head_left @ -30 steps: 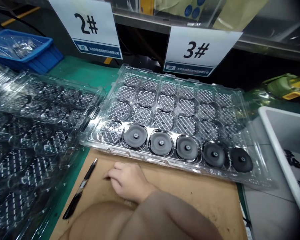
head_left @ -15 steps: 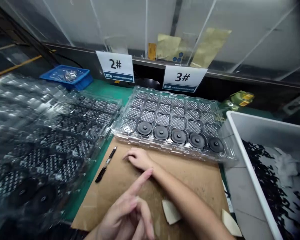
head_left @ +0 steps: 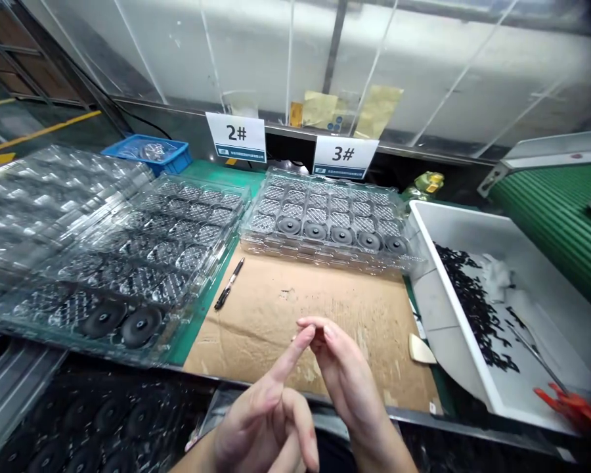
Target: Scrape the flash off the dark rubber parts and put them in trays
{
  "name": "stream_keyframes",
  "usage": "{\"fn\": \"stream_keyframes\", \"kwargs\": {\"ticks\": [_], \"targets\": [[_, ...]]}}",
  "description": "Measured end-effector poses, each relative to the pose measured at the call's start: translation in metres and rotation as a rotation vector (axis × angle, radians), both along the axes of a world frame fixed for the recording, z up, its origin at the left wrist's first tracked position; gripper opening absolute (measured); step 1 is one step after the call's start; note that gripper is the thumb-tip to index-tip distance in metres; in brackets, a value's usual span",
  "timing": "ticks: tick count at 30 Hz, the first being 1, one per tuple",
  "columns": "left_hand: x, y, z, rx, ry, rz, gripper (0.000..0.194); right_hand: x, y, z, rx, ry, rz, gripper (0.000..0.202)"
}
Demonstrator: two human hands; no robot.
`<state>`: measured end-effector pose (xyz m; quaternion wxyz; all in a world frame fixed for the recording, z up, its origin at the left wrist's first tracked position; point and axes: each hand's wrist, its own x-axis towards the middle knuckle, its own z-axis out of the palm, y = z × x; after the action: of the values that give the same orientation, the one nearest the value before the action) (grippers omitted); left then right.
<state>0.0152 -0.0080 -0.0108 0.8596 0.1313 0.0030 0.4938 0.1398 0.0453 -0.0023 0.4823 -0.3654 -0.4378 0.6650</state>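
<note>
Our right hand (head_left: 349, 381) has drawn back from the brown board's (head_left: 295, 289) far part, where it lay near the pen (head_left: 230, 284), and its gathered fingertips now meet the left hand's (head_left: 270, 420) tip above the near part. Our left hand's index finger reaches out, the other fingers loosely curled, and we see nothing in its palm; whether our right fingertips pinch anything small, we cannot tell.

The view has swung so that we now see a green ribbed belt (head_left: 551, 217) and a red-handled tool (head_left: 566, 394) in the white bin (head_left: 536, 282). The 5 black discs (head_left: 342, 235) still sit in the near row of the clear tray (head_left: 325, 203) beyond the board, and 2 dark discs (head_left: 140, 325) lie in the left tray (head_left: 182, 243).

On the signs we read "2#" on the left sheet (head_left: 236, 136) and "3#" on the right sheet (head_left: 345, 156); the blue bands carry smaller writing we cannot make out. The pen lies on the board's left side, near the left tray
</note>
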Motion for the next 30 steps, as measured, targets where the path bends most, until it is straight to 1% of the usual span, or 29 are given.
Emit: {"fn": "stream_keyframes", "kwargs": {"ticks": [3,5,6,7,8,10,11,12,13,15,16,18,21,23,25,27,29,30], "targets": [[0.0,-0.011,-0.004,0.014,0.073,-0.001,0.034,0.005,-0.01,-0.005,0.137,-0.302,0.053,0.026],[-0.003,-0.015,-0.005,0.034,0.175,0.009,0.02,0.015,-0.011,0.0,0.231,-0.468,0.125,0.024],[-0.006,-0.016,-0.005,0.039,0.251,0.02,0.018,0.022,-0.01,0.005,0.257,-0.504,0.157,0.022],[-0.01,-0.017,-0.005,0.036,0.345,0.038,0.022,0.03,-0.007,0.013,0.3,-0.554,0.184,0.019],[-0.016,-0.016,-0.005,0.023,0.458,0.072,0.028,0.039,-0.004,0.024,0.397,-0.684,0.211,0.018],[-0.029,-0.011,-0.006,0.011,0.737,0.166,0.036,0.059,0.006,0.049,0.669,-1.106,0.245,0.02],[-0.037,-0.007,-0.006,0.043,0.915,0.239,0.036,0.07,0.013,0.064,0.799,-1.347,0.245,0.022],[-0.045,-0.002,-0.007,0.107,1.126,0.327,0.033,0.081,0.021,0.078,0.888,-1.55,0.232,0.024],[-0.052,0.004,-0.01,0.21,1.35,0.419,0.03,0.092,0.031,0.091,0.926,-1.69,0.208,0.025],[-0.064,0.016,-0.018,0.457,1.713,0.593,0.028,0.117,0.054,0.116,0.897,-1.813,0.15,0.024],[-0.067,0.022,-0.025,0.559,1.84,0.617,0.029,0.13,0.067,0.126,0.876,-1.876,0.122,0.022],[-0.068,0.033,-0.044,0.711,2.016,0.587,0.034,0.16,0.096,0.143,0.806,-2.003,0.049,0.019],[-0.055,0.041,-0.079,0.907,2.272,0.527,0.042,0.212,0.134,0.159,0.649,-2.166,-0.132,0.024],[-0.044,0.04,-0.1,0.95,2.339,0.561,0.039,0.246,0.151,0.165,0.524,-2.233,-0.27,0.037],[-0.036,0.037,-0.113,1.031,2.32,0.617,0.036,0.276,0.16,0.17,0.405,-2.257,-0.384,0.056],[-0.035,0.036,-0.119,1.082,2.253,0.632,0.035,0.294,0.164,0.175,0.316,-2.24,-0.446,0.068],[-0.038,0.037,-0.118,1.033,2.181,0.616,0.033,0.297,0.165,0.18,0.292,-2.201,-0.478,0.07],[-0.039,0.038,-0.116,0.976,2.153,0.613,0.032,0.292,0.165,0.182,0.313,-2.176,-0.494,0.069]]}}
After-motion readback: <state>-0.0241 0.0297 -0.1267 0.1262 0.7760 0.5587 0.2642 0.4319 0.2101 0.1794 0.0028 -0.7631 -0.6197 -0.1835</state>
